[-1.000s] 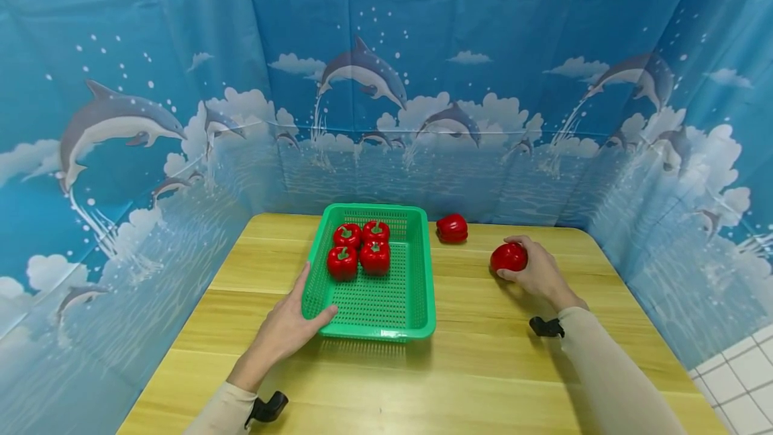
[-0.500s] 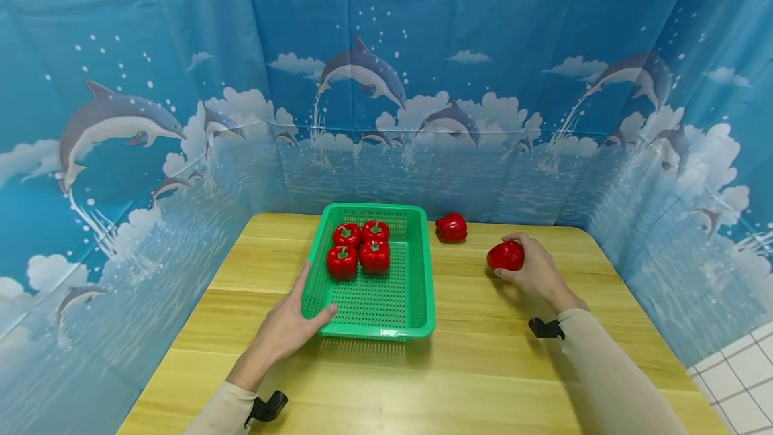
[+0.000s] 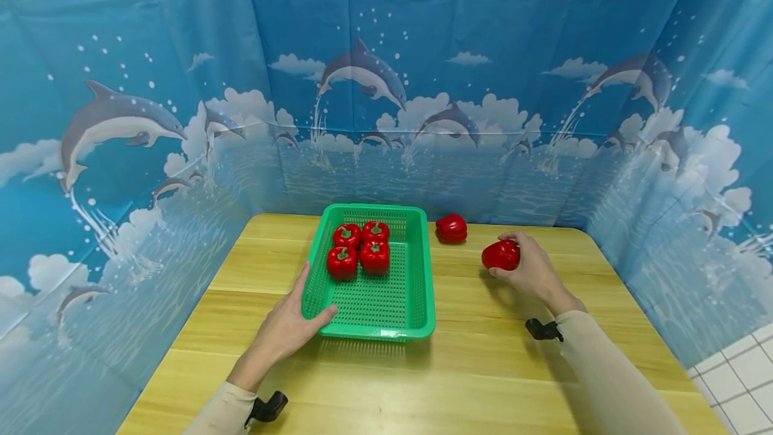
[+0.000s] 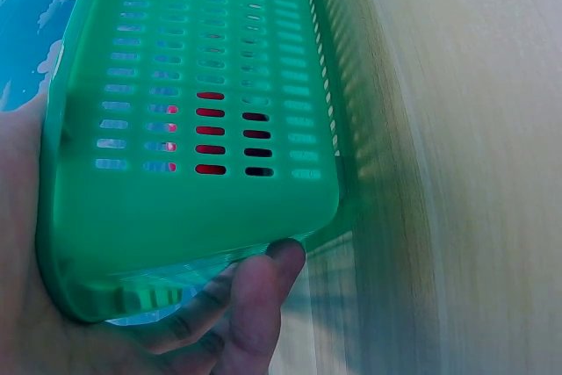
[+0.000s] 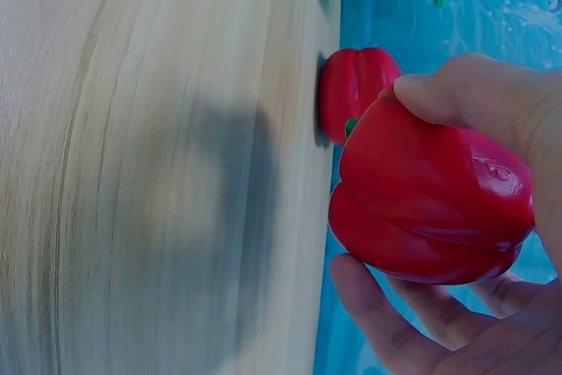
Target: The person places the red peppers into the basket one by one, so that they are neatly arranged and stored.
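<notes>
- We saw the person's right hand (image 3: 536, 272) clamped on a glossy red bell pepper (image 3: 498, 256), thumb on one side and spread fingers on the other; the pepper sat at 3 o'clock from the basket, its shadow falling apart from it on the wood.
- We saw the left hand (image 3: 282, 329) gripping the green perforated basket (image 3: 374, 306) by its 8 o'clock corner, thumb over the rim and fingers bent against the outside.
- Inside that basket we counted four red bell peppers (image 3: 374, 258), bunched in two rows towards 11 o'clock, stems upward.
- We found a loose red bell pepper (image 3: 451, 228) lying just beside the basket at 2 o'clock.
- Under all this we had a yellow wood-grain table (image 3: 471, 381).
- Around it, from 9 through 12 to 3 o'clock, we saw a blue dolphin-print curtain (image 3: 362, 173), with white tiles (image 3: 745, 371) at 4 o'clock.
</notes>
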The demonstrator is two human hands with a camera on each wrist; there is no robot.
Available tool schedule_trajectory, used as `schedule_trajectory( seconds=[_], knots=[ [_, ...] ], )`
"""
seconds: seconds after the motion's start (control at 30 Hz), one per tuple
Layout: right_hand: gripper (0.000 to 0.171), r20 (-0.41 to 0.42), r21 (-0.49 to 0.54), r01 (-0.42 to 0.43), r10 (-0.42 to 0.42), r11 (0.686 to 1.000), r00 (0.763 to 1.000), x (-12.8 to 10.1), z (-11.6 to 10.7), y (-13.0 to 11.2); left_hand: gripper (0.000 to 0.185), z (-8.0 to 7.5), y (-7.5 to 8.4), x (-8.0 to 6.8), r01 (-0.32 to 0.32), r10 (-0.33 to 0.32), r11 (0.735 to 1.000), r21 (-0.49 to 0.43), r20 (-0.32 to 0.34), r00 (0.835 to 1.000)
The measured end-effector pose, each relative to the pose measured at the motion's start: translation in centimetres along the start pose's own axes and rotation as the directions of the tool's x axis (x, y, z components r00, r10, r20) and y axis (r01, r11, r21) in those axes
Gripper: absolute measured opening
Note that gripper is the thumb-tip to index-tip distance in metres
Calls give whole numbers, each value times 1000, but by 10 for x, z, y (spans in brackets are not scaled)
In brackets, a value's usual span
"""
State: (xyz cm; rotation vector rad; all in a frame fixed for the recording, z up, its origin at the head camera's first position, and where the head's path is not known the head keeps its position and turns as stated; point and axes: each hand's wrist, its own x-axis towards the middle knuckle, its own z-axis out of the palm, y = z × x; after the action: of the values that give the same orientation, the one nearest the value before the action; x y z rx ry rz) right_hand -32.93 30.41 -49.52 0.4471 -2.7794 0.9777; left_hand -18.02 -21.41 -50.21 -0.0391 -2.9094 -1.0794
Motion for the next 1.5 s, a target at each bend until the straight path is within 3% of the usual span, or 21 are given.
schedule_trajectory(
  seconds=[1.5],
  knots=[
    [79,-54,11,25,-24,1000,998,-8,8,-37,113,2,-2,2,-1,1,1000,5,-3,1000]
  ],
)
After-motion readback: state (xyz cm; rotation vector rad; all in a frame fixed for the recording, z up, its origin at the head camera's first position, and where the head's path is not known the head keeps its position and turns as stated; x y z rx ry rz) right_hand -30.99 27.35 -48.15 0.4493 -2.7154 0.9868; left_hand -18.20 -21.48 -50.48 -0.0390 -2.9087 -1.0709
